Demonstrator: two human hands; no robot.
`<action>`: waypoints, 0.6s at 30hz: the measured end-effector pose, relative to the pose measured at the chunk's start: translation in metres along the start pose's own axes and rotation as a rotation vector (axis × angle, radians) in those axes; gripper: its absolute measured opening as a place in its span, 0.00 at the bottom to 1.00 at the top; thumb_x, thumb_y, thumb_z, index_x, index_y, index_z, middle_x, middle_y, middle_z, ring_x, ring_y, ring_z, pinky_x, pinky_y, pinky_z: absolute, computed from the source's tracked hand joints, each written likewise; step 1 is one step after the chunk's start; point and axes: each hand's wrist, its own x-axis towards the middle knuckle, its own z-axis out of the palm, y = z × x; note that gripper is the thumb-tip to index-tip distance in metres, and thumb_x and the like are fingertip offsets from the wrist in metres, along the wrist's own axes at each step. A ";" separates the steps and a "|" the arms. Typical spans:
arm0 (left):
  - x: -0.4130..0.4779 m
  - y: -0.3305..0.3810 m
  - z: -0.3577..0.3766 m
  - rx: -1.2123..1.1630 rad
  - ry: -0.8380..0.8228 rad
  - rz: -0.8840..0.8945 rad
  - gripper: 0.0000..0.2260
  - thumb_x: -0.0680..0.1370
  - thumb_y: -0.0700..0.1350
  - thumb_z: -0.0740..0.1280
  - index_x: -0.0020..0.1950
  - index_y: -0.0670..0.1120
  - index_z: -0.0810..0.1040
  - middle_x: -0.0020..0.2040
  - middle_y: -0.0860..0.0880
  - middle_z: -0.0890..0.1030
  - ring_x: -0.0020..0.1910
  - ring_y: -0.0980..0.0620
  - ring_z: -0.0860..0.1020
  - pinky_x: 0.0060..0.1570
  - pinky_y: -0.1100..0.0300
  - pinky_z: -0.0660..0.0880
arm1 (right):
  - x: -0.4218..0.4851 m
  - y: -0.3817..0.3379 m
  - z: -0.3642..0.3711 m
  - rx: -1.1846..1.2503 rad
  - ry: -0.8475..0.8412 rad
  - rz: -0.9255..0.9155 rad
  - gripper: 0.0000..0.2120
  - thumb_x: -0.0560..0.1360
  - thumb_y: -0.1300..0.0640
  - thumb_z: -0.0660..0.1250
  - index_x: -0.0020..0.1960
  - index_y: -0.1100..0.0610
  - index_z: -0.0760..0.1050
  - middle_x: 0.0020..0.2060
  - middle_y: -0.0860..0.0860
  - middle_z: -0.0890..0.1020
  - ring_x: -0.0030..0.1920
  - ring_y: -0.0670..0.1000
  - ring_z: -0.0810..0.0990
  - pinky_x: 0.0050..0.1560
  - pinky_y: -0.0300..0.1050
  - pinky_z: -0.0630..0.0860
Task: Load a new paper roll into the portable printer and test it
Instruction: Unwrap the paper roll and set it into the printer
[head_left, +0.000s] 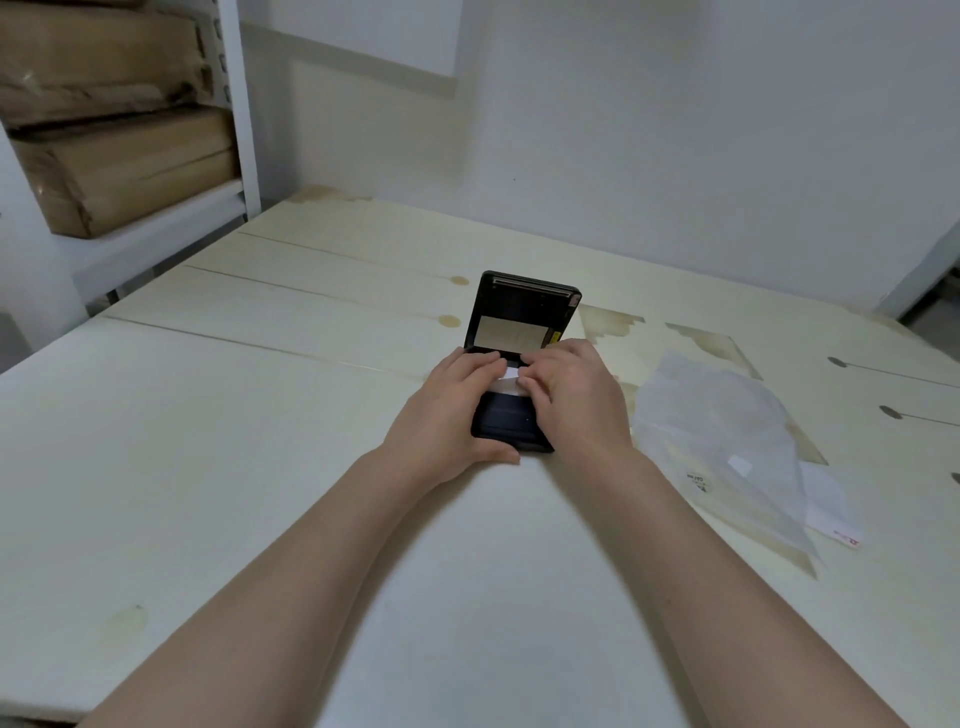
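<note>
Printer (511, 415) sits near the middle of the pale table (208, 441), black, with its lid (522, 314) flipped up and standing nearly upright on the far side. On the inside of that lid I see a light rectangular label and a thin roller bar along the top edge.

My left hand (454, 410) lies over the left side of the printer body, fingers reaching into the open bay and thumb resting along the near edge of the casing. My right hand (576, 395) covers the right side, fingers curled inward toward the same spot. Between the two sets of fingertips I can make out a small strip of white paper (508, 381), which both hands seem to press or pinch. Most of the roll is hidden under the fingers, so I cannot tell how it sits in the bay.

To the right of the printer, just past my right wrist, a crumpled clear plastic bag (727, 441) lies flat on the table, with a small white card (831, 509) showing beneath its near corner.

At far left, a white shelf (244, 104) holds stacked brown paper-wrapped packages (114, 156).
</note>
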 end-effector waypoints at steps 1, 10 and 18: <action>-0.002 0.001 0.001 0.005 0.019 0.001 0.43 0.64 0.55 0.79 0.74 0.47 0.66 0.76 0.53 0.64 0.77 0.52 0.56 0.71 0.53 0.64 | -0.002 0.000 0.001 -0.015 0.014 -0.011 0.09 0.77 0.57 0.65 0.46 0.57 0.84 0.51 0.46 0.85 0.60 0.50 0.75 0.46 0.40 0.70; -0.009 0.015 0.007 0.162 0.041 0.022 0.37 0.72 0.55 0.72 0.76 0.47 0.59 0.76 0.56 0.65 0.79 0.57 0.51 0.63 0.54 0.71 | -0.027 0.006 0.004 0.093 -0.042 -0.051 0.10 0.79 0.59 0.61 0.55 0.59 0.79 0.58 0.50 0.82 0.64 0.51 0.75 0.56 0.42 0.70; -0.013 0.012 0.012 0.349 0.058 0.169 0.23 0.73 0.52 0.72 0.65 0.43 0.75 0.75 0.44 0.67 0.78 0.42 0.59 0.74 0.42 0.54 | -0.047 0.010 -0.005 0.107 -0.085 -0.132 0.10 0.78 0.61 0.62 0.57 0.61 0.78 0.55 0.53 0.82 0.60 0.56 0.78 0.55 0.45 0.73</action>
